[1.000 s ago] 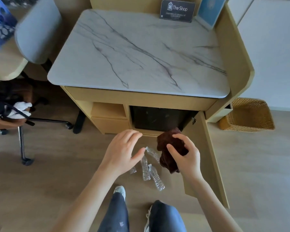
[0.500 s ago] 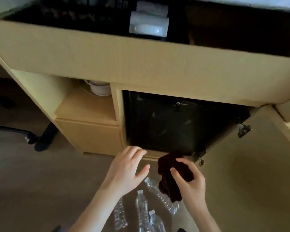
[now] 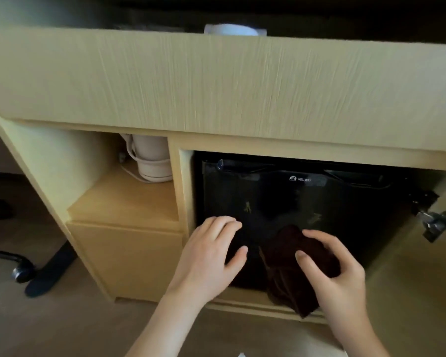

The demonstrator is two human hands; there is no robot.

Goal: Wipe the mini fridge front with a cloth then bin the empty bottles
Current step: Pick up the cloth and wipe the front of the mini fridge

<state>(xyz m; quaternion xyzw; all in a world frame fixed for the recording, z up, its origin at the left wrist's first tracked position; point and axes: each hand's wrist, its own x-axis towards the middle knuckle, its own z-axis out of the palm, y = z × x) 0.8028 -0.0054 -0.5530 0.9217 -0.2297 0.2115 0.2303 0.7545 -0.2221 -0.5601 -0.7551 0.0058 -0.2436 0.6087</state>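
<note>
The black mini fridge (image 3: 307,202) sits inside the wooden cabinet, its glossy front facing me, with a small white logo near the top. My right hand (image 3: 337,274) grips a dark brown cloth (image 3: 289,266) held in front of the lower part of the fridge front; I cannot tell whether the cloth touches it. My left hand (image 3: 211,256) is spread flat with fingers apart at the lower left of the fridge front, holding nothing. The empty bottles are out of view.
A white kettle (image 3: 152,161) stands in the open shelf left of the fridge, above a closed wooden drawer front (image 3: 129,258). The cabinet door hinge (image 3: 435,225) sticks out at the right. A chair base with a castor (image 3: 23,273) is on the floor at left.
The view has dropped lower and closer to the cabinet. Both hands have moved forward and up to the fridge front, and the bottles on the floor have left the view.
</note>
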